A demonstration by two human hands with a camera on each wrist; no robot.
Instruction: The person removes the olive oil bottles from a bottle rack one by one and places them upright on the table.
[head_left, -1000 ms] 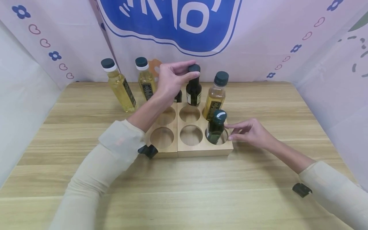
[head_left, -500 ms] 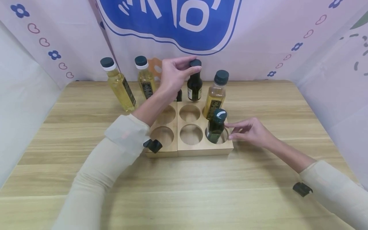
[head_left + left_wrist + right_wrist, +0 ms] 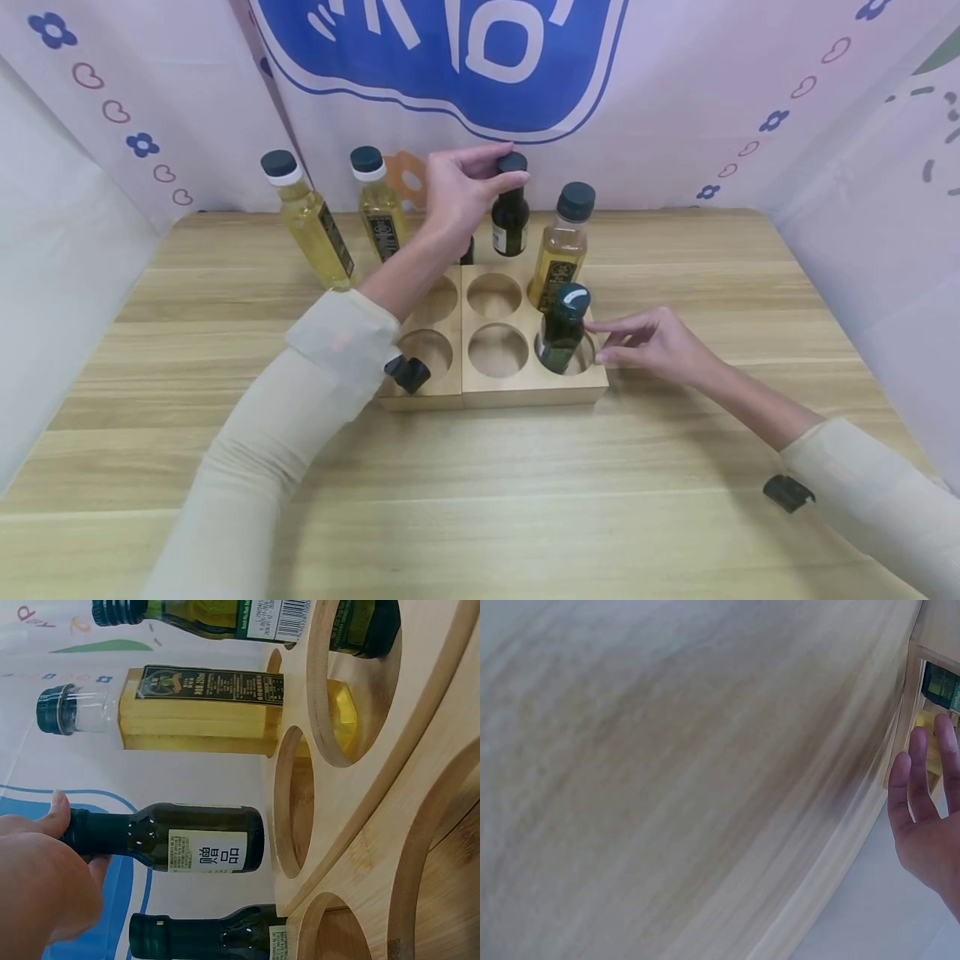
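My left hand [image 3: 468, 187] pinches a small dark green bottle [image 3: 512, 229] by its cap and neck, upright behind the wooden rack [image 3: 536, 398]. In the left wrist view, the base of this bottle hangs clear of the rack, and its label faces the camera. Fingertips of my right hand [image 3: 660, 346] touch the rack's right edge, beside a green bottle [image 3: 561, 337] leaning in the front right hole. Straight fingers [image 3: 920, 776] show in the right wrist view. A yellow oil bottle [image 3: 561, 250] stands in the back right hole.
Two yellow oil bottles, one at the far left [image 3: 318, 237] and one nearer [image 3: 381, 218], stand left of the rack. Another dark bottle [image 3: 202, 935] is mostly hidden by my left wrist in the head view. A printed cloth [image 3: 675, 108] hangs behind the table [image 3: 525, 500].
My left hand has raised the dark green bottle slightly and carried it a little right and back. My right hand has stayed at the rack's right edge.
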